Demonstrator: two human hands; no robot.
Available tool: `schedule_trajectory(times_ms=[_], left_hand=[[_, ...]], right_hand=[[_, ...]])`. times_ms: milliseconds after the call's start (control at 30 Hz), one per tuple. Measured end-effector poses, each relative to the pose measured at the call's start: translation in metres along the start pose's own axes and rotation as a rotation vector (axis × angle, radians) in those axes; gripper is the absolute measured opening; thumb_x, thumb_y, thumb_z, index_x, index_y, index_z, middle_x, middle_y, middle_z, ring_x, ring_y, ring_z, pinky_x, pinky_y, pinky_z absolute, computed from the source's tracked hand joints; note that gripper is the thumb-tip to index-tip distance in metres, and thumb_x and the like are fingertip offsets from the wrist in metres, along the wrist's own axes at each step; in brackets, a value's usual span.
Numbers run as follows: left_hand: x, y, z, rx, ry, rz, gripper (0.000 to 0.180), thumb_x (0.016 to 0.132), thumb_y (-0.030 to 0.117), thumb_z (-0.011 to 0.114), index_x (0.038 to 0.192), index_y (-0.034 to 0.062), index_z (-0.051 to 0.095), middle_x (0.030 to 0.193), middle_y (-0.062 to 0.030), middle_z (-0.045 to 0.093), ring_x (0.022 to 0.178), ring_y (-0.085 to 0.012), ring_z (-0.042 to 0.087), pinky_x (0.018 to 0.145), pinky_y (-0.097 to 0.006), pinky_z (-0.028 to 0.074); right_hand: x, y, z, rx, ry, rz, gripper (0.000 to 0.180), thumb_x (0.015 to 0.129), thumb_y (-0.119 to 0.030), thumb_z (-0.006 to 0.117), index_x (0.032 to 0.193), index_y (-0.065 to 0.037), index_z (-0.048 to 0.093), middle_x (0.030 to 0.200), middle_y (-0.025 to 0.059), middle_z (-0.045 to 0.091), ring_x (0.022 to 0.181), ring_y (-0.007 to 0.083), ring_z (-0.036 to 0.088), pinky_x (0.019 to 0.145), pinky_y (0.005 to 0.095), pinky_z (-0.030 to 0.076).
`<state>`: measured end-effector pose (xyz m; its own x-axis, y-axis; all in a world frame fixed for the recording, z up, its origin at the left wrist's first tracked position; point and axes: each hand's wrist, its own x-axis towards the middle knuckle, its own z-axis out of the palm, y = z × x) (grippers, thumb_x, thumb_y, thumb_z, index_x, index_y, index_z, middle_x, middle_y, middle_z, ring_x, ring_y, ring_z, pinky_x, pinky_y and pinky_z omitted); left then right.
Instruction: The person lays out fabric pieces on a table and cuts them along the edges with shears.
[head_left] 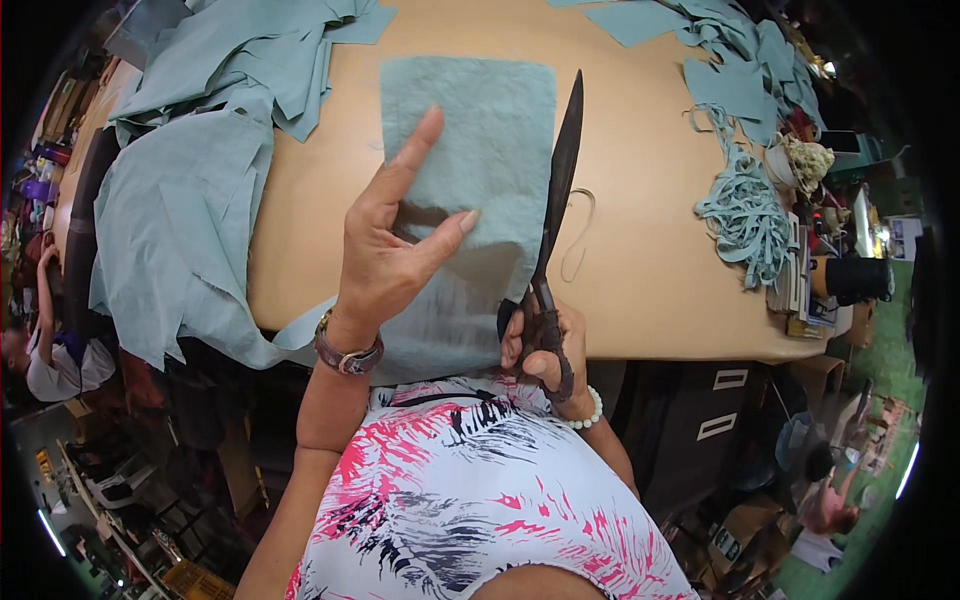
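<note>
A strip of pale teal cloth lies on the table in front of me, its lower part running down toward my lap. Over its left side is my left hand, thumb and forefinger stretched apart; the other fingers are mostly hidden. My right hand grips large dark scissors by the handles at the table's front edge. Their blades look closed together and point away from me along the cloth's right edge.
Teal cloth pieces are heaped at the left. Further cloth scraps and a tangle of narrow strips lie at the right. A thin loose thread rests on the tan table. Other people are at both sides.
</note>
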<state>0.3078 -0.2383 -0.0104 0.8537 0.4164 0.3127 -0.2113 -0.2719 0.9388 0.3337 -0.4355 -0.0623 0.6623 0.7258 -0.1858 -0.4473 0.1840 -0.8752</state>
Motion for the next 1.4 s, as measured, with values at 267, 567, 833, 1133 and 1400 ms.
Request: schedule_trajectory(times_ms=[267, 567, 833, 1133, 1400], left_hand=[[-0.007, 0.001, -0.002, -0.013, -0.007, 0.038, 0.067, 0.071, -0.002, 0.065, 0.132, -0.0023, 0.038, 0.131, -0.0136, 0.046, 0.116, -0.0164, 0.046, 0.096, -0.027, 0.035], [-0.006, 0.001, -0.003, -0.014, 0.035, 0.003, 0.066, 0.072, -0.005, 0.064, 0.132, -0.0022, 0.037, 0.131, -0.0136, 0.046, 0.117, -0.0164, 0.045, 0.096, -0.028, 0.036], [-0.005, -0.033, -0.035, -0.591, 0.122, -0.113, 0.066, 0.072, -0.003, 0.054, 0.135, 0.0003, 0.034, 0.132, -0.0146, 0.043, 0.107, -0.0170, 0.051, 0.086, -0.026, 0.044], [-0.008, -0.073, -0.043, -1.139, 0.129, -0.248, 0.067, 0.076, 0.005, 0.051, 0.138, 0.0005, 0.025, 0.131, -0.0150, 0.041, 0.074, -0.0131, 0.036, 0.062, -0.026, 0.032], [-0.007, -0.062, -0.042, -1.135, 0.258, -0.335, 0.069, 0.076, 0.008, 0.053, 0.138, 0.0015, 0.025, 0.134, -0.0150, 0.040, 0.077, -0.0126, 0.056, 0.044, -0.020, 0.039]], right_hand=[[0.008, -0.005, 0.004, -0.030, 0.055, -0.022, 0.055, 0.056, -0.043, 0.084, 0.078, -0.003, 0.052, 0.062, -0.0023, 0.050, 0.056, 0.0050, 0.049, 0.050, 0.0176, 0.037], [0.010, -0.007, 0.009, -0.110, 0.138, -0.024, 0.032, 0.068, -0.019, 0.080, 0.071, -0.003, 0.052, 0.054, -0.0045, 0.045, 0.044, 0.0030, 0.043, 0.040, 0.0184, 0.033], [0.054, -0.070, -0.067, -0.763, 0.393, -0.033, 0.033, 0.068, -0.020, 0.079, 0.060, 0.000, 0.054, 0.045, 0.0011, 0.046, 0.038, 0.0062, 0.039, 0.035, 0.0251, 0.029], [0.103, -0.106, -0.142, -1.332, 0.362, -0.125, 0.039, 0.064, -0.026, 0.080, 0.058, 0.002, 0.053, 0.046, 0.0048, 0.046, 0.042, 0.0109, 0.043, 0.041, 0.0307, 0.035], [0.052, -0.119, -0.111, -0.792, 0.136, 0.115, 0.036, 0.065, -0.026, 0.080, 0.063, -0.003, 0.053, 0.048, 0.0000, 0.049, 0.043, 0.0060, 0.049, 0.037, 0.0205, 0.036]])
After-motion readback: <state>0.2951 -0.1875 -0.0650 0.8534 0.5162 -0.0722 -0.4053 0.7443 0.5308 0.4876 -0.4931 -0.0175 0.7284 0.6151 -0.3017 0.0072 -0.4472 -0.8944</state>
